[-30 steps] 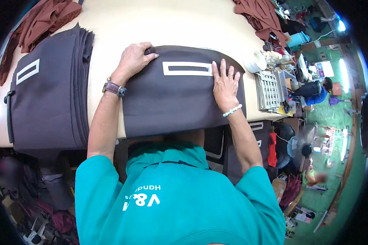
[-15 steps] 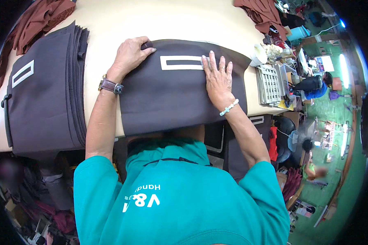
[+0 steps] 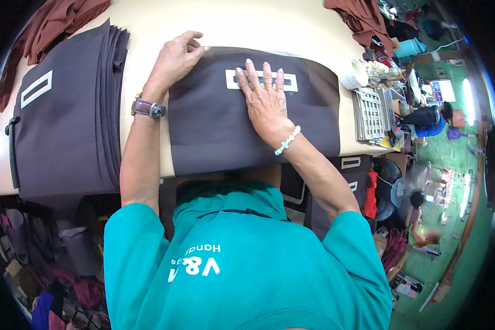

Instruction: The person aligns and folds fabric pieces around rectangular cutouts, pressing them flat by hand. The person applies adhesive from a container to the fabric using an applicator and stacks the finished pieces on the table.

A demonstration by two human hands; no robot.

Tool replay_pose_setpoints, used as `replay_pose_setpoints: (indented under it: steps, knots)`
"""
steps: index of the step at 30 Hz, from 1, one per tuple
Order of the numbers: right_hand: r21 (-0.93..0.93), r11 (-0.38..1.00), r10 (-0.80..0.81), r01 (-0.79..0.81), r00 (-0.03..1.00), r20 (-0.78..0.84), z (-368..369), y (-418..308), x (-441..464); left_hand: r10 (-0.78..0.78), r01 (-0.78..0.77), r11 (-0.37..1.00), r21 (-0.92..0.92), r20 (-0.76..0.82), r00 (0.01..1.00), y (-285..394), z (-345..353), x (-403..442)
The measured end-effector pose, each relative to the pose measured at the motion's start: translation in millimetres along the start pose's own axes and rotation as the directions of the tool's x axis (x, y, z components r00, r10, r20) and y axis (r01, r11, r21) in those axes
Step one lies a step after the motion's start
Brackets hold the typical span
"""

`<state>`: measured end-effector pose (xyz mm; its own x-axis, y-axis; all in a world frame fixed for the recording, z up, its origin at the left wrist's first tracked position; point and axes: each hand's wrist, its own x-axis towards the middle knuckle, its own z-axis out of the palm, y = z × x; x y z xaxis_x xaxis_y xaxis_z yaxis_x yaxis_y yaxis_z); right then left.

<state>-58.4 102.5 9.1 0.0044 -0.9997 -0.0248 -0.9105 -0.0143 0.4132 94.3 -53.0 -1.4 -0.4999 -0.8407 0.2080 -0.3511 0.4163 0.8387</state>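
Note:
A dark fabric panel (image 3: 214, 126) lies on the cream table in front of me, its near edge hanging over the table edge. On it is a white rectangular frame (image 3: 231, 80), partly covered by my right hand (image 3: 265, 99), which lies flat with spread fingers. My left hand (image 3: 177, 58) is at the panel's upper left corner, thumb and fingers apart, with nothing visible between them. A wristwatch is on the left wrist and a beaded bracelet on the right.
At left is a stack of dark panels (image 3: 66, 132), the top one with a white frame. Reddish-brown cloth (image 3: 66, 22) lies beyond it. On the right stand a white container (image 3: 353, 75) and a pile of slotted plates (image 3: 369, 118). A person (image 3: 418, 232) is far right.
My right hand has slid left across the panel onto the white frame. My left hand has opened and let go of the panel's rolled corner, which now lies flatter.

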Motion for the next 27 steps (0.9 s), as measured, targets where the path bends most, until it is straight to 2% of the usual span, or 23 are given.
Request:
replay_pose_setpoints:
  steps: [3, 6, 8, 13, 16, 21, 24, 27]
  knots:
    - [0.005, 1.0, -0.023, 0.023, 1.0, -0.003, -2.2, -4.7, 3.8, 0.117, -0.071, 0.98, 0.184, -0.256, 0.96, 5.5, -15.4, -18.9]
    - [0.07, 0.996, -0.05, 0.051, 0.999, -0.02, -1.9, -1.5, 6.6, -0.012, 0.066, 0.977, 0.202, -0.258, 0.966, 34.3, -34.3, -66.2]
    - [0.052, 0.994, -0.098, 0.101, 0.994, -0.043, -0.3, 3.8, 6.8, -0.048, 0.105, 0.978, 0.18, -0.298, 0.953, 50.6, -32.6, -100.6]
    - [0.11, 0.957, -0.257, 0.269, 0.96, -0.11, 6.3, 25.2, 8.7, -0.064, 0.154, 0.955, 0.253, -0.33, 0.942, 70.7, -12.6, -170.5]
    - [0.158, 0.918, -0.347, 0.364, 0.93, -0.125, 11.9, 36.3, 8.8, -0.069, 0.198, 0.909, 0.366, -0.336, 0.939, 74.5, 0.8, -193.3]
    - [0.269, 0.867, -0.411, 0.419, 0.907, -0.089, 13.3, 45.3, 6.4, -0.027, 0.195, 0.801, 0.565, -0.292, 0.956, 73.7, 16.1, -205.5]
    - [0.399, 0.82, -0.413, 0.41, 0.907, -0.084, 11.8, 49.5, 5.7, -0.016, 0.192, 0.766, 0.614, -0.281, 0.96, 71.8, 21.0, -205.0]
    - [0.674, 0.649, -0.477, 0.354, 0.879, -0.003, 7.5, 61.7, 11.4, -0.01, 0.187, 0.746, 0.639, -0.269, 0.963, 74.8, 22.3, -206.2]
